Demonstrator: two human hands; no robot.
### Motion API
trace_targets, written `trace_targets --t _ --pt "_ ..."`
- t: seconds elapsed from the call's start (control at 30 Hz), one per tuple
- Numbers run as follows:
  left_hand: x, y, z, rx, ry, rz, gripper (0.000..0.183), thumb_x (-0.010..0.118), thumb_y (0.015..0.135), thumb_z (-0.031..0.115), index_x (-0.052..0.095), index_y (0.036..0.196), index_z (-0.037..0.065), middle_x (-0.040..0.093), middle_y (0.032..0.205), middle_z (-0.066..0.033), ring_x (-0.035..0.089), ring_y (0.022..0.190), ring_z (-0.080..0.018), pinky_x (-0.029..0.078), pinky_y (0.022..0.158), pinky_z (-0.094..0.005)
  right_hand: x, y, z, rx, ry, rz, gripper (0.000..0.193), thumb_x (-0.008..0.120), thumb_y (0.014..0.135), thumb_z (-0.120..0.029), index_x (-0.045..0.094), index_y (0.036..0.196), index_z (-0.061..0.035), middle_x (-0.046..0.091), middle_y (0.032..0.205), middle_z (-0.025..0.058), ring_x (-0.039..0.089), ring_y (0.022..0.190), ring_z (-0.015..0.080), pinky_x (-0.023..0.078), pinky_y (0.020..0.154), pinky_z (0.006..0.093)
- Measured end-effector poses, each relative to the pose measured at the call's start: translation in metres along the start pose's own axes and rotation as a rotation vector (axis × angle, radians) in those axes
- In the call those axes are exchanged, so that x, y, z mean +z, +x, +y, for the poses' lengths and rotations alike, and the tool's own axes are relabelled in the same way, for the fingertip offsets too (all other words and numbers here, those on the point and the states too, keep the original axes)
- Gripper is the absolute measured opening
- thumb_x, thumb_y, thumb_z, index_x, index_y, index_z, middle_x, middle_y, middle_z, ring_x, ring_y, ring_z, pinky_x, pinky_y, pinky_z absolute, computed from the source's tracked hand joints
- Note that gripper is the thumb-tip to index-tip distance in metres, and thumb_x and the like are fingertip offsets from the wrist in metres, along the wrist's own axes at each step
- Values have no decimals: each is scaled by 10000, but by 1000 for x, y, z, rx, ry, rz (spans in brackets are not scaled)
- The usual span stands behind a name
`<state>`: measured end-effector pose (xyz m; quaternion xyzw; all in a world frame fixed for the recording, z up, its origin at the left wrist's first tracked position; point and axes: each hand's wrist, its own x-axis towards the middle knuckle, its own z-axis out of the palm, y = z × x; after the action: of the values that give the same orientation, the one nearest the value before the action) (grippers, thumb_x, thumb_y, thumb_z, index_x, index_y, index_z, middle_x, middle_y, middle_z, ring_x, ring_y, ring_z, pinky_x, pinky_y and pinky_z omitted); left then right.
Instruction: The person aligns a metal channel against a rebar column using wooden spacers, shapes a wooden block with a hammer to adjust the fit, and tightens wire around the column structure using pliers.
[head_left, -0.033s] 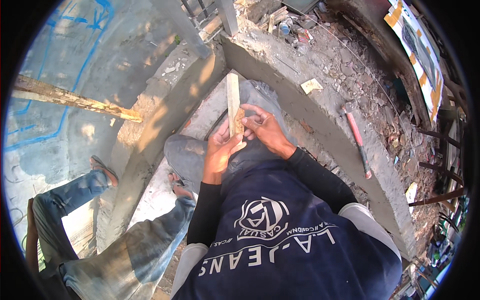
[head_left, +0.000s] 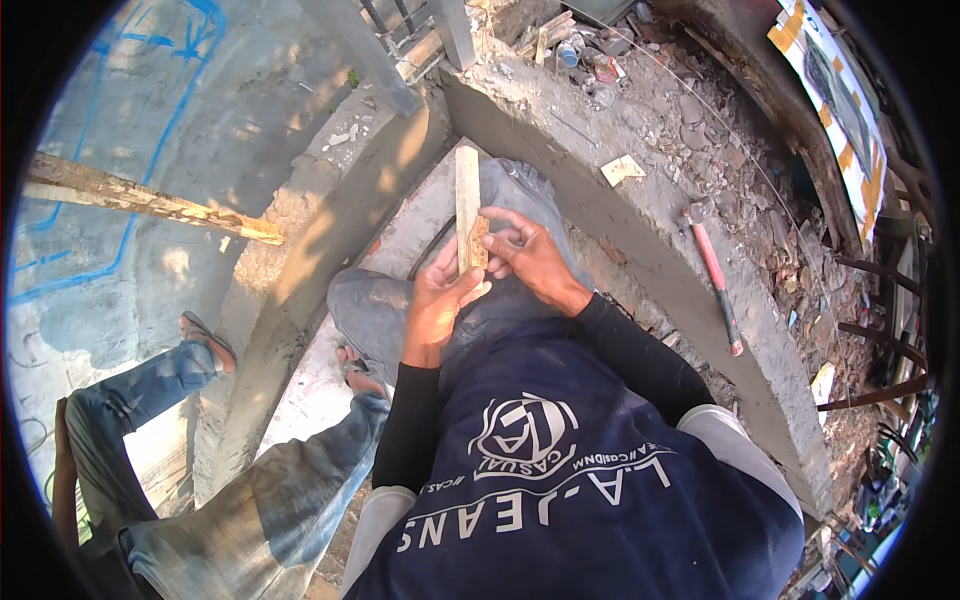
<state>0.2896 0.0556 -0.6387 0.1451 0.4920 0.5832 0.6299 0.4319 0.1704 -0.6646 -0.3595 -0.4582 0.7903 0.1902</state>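
Pale wood: the flat stick stands nearly upright at the middle of your view, pointing toward twelve o'clock, its lower end between your hands. Your left hand wraps it from seven o'clock, fingers curled closed around its base. Your right hand comes in from four o'clock, fingertips pinched on a small brownish piece pressed against the stick. Behind lies the grey cement curb. At three o'clock a red-handled hammer rests on that curb. Someone's sandalled foot sits at nine o'clock.
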Motion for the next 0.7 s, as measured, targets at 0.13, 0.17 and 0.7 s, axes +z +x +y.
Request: trace_targets --t 0.13,0.17,0.7 --pt "-7 0 -1 20 -29 -87 722 671 940 46 274 1538 -38 544 1409 -135 607 1200 -174 531 1002 -331 0 1 -9 1 -18 -5 408 660 971 -118 567 1366 -78 674 960 75 634 700 90 567 623 248" --pt "-8 0 -1 19 -37 -75 722 668 943 47 269 1539 -39 539 1412 -133 603 1208 -179 531 1003 -331 -1 1 -10 -2 -31 -13 404 661 970 -117 569 1361 -74 673 956 76 636 702 90 570 619 247" --pt "-13 6 -4 176 137 91 632 697 895 -38 425 1464 -69 593 1346 -151 604 1169 -173 505 970 -297 11 1 -21 67 4 -51 506 737 919 -186 498 1344 -52 655 1053 143 713 818 201 602 671 306"
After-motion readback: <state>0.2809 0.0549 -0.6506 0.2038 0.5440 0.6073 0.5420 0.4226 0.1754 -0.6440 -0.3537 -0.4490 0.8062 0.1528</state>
